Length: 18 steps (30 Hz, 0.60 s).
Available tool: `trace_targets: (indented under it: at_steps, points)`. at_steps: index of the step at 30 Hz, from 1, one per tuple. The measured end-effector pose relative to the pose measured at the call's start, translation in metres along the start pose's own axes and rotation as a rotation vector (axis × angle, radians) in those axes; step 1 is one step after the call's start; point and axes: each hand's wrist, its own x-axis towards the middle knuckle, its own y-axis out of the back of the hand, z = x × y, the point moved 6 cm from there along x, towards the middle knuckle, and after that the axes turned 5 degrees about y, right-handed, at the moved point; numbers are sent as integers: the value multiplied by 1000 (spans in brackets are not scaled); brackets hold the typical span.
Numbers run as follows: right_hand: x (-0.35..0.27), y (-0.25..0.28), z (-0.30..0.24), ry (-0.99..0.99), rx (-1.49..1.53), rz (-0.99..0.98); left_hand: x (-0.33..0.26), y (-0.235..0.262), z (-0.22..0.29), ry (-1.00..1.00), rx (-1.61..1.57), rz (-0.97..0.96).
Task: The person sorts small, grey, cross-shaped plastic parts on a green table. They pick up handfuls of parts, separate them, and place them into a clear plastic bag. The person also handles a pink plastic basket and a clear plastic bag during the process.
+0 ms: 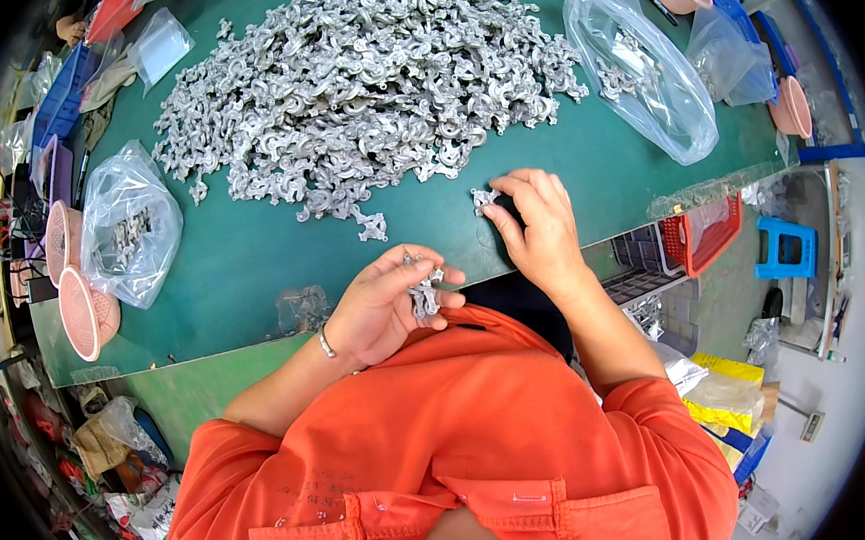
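Note:
A large heap of small silvery metal castings (369,84) with curved, lobed shapes lies on the green tabletop (222,275). My left hand (377,306), palm turned up near the table's front edge, has its fingers curled around a few metal castings (424,296). To its right, my right hand (542,224) pinches one metal casting (484,201) between thumb and forefinger, just over the table. A single loose casting (371,225) lies between the heap and my hands.
Clear plastic bags with castings inside stand at the left (131,226) and the right (639,70). Pink baskets (88,312) sit at the table's left end. Beyond the front edge are a red crate (703,236) and a blue stool (785,247) on the floor.

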Motion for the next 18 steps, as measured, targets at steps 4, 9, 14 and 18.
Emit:
trace_targets:
  at_steps: [4,9,14,18]
  points:
    - [-17,-19,9,-504,759,43,0,-5,2,-68,-53,48]
    - [21,-7,-34,128,456,3,2,-3,-2,-49,-70,-6]
    - [43,-18,-14,122,-108,-29,-1,2,-7,-15,-80,-36]
    - [24,-3,-1,143,-14,-147,-3,6,-3,-50,-106,-34]
